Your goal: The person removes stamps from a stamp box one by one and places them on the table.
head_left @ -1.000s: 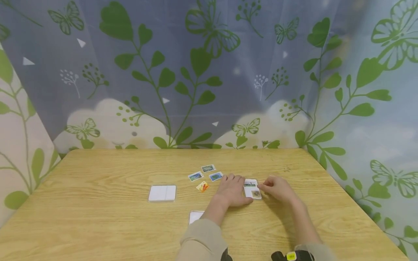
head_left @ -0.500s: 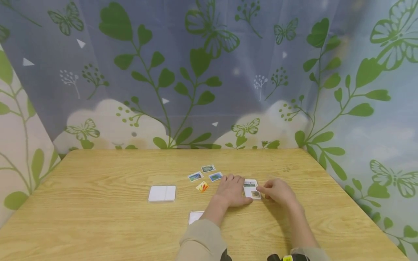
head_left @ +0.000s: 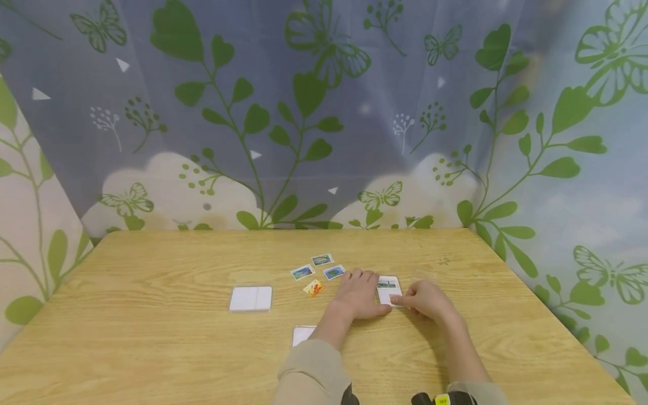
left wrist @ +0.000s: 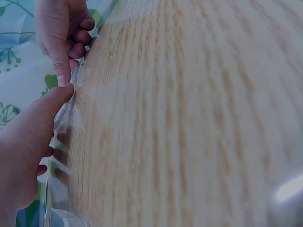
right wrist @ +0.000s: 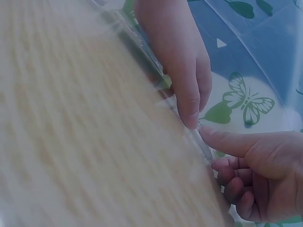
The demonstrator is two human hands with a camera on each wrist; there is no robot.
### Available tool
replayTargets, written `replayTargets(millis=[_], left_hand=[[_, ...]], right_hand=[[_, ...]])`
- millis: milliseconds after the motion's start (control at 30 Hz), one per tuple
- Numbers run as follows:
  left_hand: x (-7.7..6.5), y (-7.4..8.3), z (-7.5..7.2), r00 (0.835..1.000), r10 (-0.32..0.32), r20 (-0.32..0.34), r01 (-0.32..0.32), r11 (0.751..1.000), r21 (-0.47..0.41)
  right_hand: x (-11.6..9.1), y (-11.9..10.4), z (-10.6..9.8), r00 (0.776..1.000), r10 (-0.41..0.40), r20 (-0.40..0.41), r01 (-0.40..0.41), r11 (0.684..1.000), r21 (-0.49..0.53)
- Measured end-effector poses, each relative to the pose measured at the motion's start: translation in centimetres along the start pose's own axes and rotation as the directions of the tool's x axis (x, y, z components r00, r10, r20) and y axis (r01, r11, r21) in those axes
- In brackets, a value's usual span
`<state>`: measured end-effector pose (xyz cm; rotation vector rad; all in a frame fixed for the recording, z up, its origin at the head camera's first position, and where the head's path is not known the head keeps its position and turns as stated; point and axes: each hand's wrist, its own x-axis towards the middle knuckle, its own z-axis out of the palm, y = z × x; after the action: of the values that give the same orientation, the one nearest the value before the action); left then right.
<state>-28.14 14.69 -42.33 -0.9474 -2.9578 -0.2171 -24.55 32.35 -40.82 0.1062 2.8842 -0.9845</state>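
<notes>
A white stamp card in a clear case point(head_left: 383, 296) lies between my two hands, a green landscape stamp point(head_left: 387, 284) at its far end. My left hand point(head_left: 358, 295) rests flat along its left side, fingers stretched forward and thumb at the near edge. My right hand point(head_left: 430, 300) holds its near right corner; in the right wrist view the right thumb point(right wrist: 232, 142) lies over the clear edge and the other fingers curl below it. The brownish stamp at the near end is hidden under the right fingertips. The left wrist view shows both thumbs almost meeting.
Left of my left hand lie a loose orange-yellow stamp point(head_left: 313, 288) and bluish and greenish stamps point(head_left: 302, 272). A second white card in a clear case point(head_left: 243, 298) sits further left. Another white card point(head_left: 302, 336) is partly covered by my left sleeve. A patterned curtain point(head_left: 324, 140) hangs behind the table.
My right fingers have slid left and nearer along the card's right edge, and now cover the brownish stamp that showed before. The left hand keeps its place.
</notes>
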Motion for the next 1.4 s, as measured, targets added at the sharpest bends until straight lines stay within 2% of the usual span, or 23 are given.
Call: replayTargets(millis=[167, 367, 967, 1133, 1267, 1333, 1400], left_hand=[[0.0, 0.0, -0.1, 1.000, 0.001, -0.005, -0.001, 1.000, -0.012], [0.0, 0.0, -0.2, 1.000, -0.003, 0.000, 0.003, 1.000, -0.022], [0.0, 0.2, 0.0, 1.000, 0.001, 0.002, -0.001, 1.000, -0.029], [0.0, 0.1, 0.1, 1.000, -0.003, -0.002, 0.003, 1.000, -0.031], [0.0, 0.1, 0.1, 1.000, -0.006, -0.001, 0.006, 1.000, -0.026], [0.0, 0.0, 0.1, 1.000, -0.005, 0.003, 0.005, 1.000, -0.023], [0.0, 0.0, 0.1, 1.000, -0.004, 0.006, 0.004, 1.000, -0.021]], right_hand=[[0.0, 0.0, 0.0, 1.000, -0.008, -0.007, 0.008, 1.000, -0.007], [0.1, 0.1, -0.1, 1.000, 0.010, -0.003, -0.010, 0.999, 0.041], [0.0, 0.5, -0.3, 0.999, -0.049, -0.012, 0.050, 0.993, 0.109], [0.0, 1.3, -0.7, 0.995, -0.096, 0.031, 0.086, 0.971, 0.225], [-0.1, 2.8, -1.7, 0.990, -0.094, 0.106, 0.046, 0.921, 0.387], [-0.3, 3.5, -2.2, 0.988, -0.080, 0.132, 0.019, 0.914, 0.405], [-0.6, 4.2, -2.8, 0.985, -0.080, 0.156, 0.013, 0.922, 0.387]])
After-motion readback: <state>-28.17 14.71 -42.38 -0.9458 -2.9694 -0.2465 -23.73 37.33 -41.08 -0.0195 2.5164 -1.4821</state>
